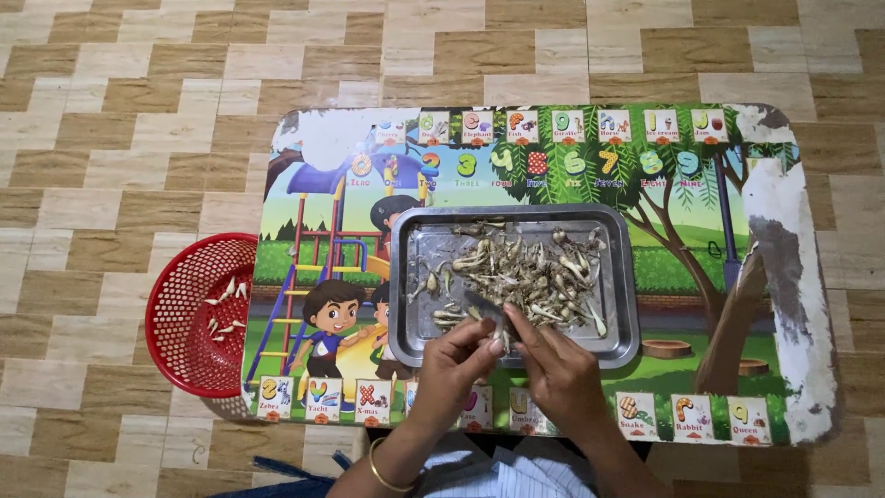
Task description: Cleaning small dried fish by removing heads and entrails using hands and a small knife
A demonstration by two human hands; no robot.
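Mostly undone:
Tray point(623, 277): heaped garlic cloves point(516, 272) left.
Basket point(175, 314): few peeled pieces point(224, 312).
Hands: left hand point(454, 361) and right hand point(553, 364) pinching one clove point(499, 338) together.

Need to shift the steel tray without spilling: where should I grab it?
Grip the tray by its raised rim on the bare right side, coming from the right. That edge looks free; the hands crowd the near edge, and the pile sits toward the centre.
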